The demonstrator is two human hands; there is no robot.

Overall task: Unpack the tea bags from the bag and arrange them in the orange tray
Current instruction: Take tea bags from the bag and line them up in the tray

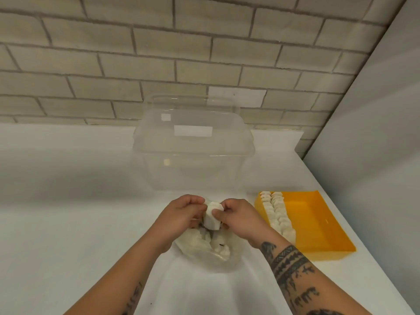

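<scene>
On the white tabletop (68, 201), the left hand (179, 214) curls its fingers, its grip closed on the left side of a small white stack of tea bags (211, 218). The right hand (241, 218) pinches the stack's other side. They hold it just above the clear bag (211, 253), which lies between the wrists with more tea bags inside. A clear container (193, 151) stands behind. To the right, the orange tray (318, 223) holds two rows of tea bags (278, 214) along its left wall.

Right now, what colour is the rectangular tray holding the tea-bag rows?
Orange-yellow: the rectangular plastic tray, best seen in head view.
</scene>
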